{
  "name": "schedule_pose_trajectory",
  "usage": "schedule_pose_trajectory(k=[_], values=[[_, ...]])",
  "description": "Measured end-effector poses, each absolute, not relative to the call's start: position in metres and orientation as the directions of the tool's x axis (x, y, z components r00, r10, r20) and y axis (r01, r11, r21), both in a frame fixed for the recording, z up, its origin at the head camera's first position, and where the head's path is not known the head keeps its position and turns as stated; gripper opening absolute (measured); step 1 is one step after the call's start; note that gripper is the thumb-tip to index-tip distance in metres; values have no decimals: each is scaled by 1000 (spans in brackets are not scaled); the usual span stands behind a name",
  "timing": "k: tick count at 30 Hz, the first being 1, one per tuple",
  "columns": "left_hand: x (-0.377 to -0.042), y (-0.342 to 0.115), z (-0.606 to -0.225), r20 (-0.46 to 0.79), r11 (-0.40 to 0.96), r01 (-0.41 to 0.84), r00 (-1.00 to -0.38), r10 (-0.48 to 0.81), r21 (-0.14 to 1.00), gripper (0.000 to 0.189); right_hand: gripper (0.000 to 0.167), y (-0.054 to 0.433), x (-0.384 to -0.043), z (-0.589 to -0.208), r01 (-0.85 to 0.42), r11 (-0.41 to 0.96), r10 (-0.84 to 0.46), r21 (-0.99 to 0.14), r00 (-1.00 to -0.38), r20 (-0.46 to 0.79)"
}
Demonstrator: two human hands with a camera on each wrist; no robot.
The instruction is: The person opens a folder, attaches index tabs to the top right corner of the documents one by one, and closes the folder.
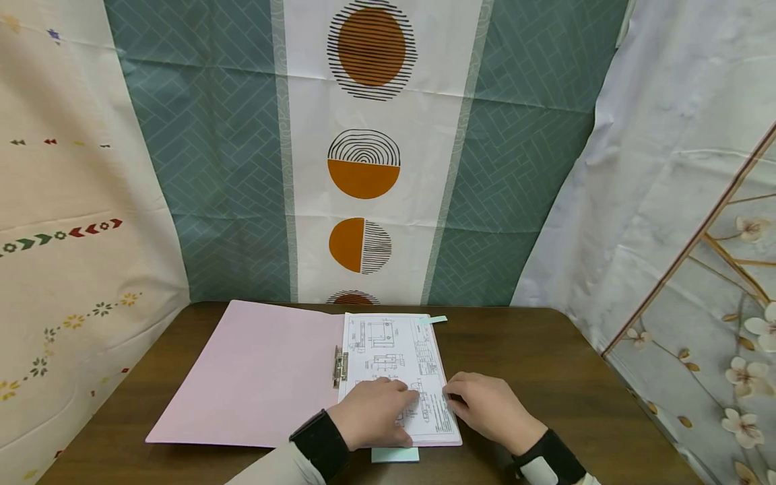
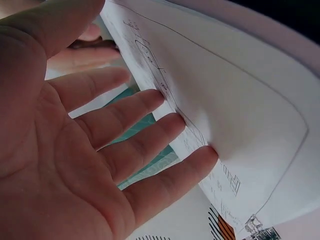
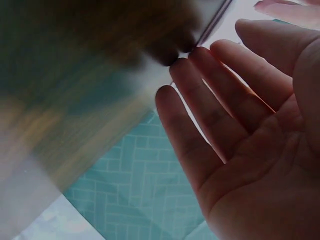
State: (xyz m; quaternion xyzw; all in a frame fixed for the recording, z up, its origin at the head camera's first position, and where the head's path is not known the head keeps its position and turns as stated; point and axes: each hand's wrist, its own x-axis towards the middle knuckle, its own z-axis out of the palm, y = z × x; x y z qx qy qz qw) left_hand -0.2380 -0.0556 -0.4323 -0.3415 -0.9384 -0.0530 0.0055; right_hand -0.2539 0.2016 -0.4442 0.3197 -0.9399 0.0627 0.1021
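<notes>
A pink folder [image 1: 261, 377] lies spread on the table, and a stack of white sheets with technical drawings [image 1: 418, 340] covers its right half. At the fold, a metal clip [image 1: 341, 367] sits along the sheets' left edge. My left hand [image 1: 372, 411] rests on the lower part of the top sheet; in the left wrist view its spread fingertips [image 2: 207, 152] touch the paper. My right hand [image 1: 485, 407] is at the sheets' right edge. The right wrist view has its fingers [image 3: 210, 120] nearly straight, holding nothing visible.
One pale green strip [image 1: 433, 319] sticks out at the sheets' upper right corner. Another pale green piece [image 1: 395, 455] shows below the folder's lower edge. Patterned cloths [image 1: 230, 135] hang behind and on both sides of the brown table [image 1: 515, 337].
</notes>
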Motion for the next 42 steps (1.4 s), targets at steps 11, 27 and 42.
schedule_pose_trajectory(k=[11,27,42], values=[[-233,-60,-434,142,683,728,-683,716,62,23,9,201,-244,-446,-599,799,-554,-48,-765,330],[-226,-61,-438,331,742,657,-736,591,137,27,8,194,-243,-441,-410,906,-321,-106,-829,458],[-218,-73,-440,370,731,602,-791,488,322,33,5,198,-243,-437,-487,859,-402,-160,-834,377]])
